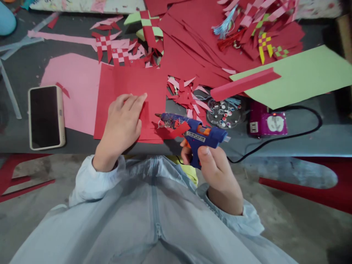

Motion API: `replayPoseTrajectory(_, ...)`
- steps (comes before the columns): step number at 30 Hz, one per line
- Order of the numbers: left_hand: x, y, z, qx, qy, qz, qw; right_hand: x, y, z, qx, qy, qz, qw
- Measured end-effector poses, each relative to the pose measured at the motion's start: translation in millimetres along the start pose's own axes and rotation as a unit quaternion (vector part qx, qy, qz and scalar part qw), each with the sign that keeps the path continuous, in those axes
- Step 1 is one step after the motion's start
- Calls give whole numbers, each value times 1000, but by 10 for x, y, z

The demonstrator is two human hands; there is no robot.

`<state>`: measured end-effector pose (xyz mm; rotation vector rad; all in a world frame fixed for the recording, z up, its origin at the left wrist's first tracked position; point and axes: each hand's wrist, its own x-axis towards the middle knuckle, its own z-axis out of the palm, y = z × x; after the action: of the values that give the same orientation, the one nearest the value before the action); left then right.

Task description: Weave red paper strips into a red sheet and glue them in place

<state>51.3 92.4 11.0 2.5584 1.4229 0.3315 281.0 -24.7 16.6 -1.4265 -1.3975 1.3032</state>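
Observation:
My right hand (220,168) is wrapped round the handle of a blue hot glue gun (196,141). Its nozzle points left over the edge of the red paper sheets (132,80), and a scrap of red paper (180,129) clings to its barrel. On those sheets rests my left hand (123,117), palm down with its fingers stretched out; what lies under the palm is hidden. Just beyond the glue gun are red and pink paper scraps (187,93) and a clear round dish (225,113) of small googly eyes.
A phone (45,117) lies on pink paper (74,77) at the left. Woven paper fish (118,51) sit behind. At the right, a black cable (302,136) curves near a purple power adapter (268,123), with green paper (299,79) beyond it. Glue sticks (11,90) lie far left.

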Motion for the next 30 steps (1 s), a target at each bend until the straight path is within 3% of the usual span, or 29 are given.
replayPoseTrajectory(5,95,-6,34,-7,10,-22,1000,6,18,-32,4,6,-12,1000)
replayPoseTrajectory(9,109,-16,-23,-18,53,-40,998,3,34,-47,10,8,-2,1000)
replayPoseTrajectory(15,-105,-14,-142,24,168,45,984,-15,31,-78,-12,-9,8,1000)
replayPoseTrajectory(20,-385,34,-89,37,254,110,960,-9,26,-84,-19,-38,1,999)
replayPoseTrajectory(24,-546,57,-2,31,240,108,964,9,-10,-71,-32,-47,13,998)
replayPoseTrajectory(27,-626,53,66,25,276,111,954,14,-42,-60,-44,-55,15,997)
replayPoseTrajectory(30,-700,73,111,16,261,105,959,15,-61,-48,-47,-63,24,997)
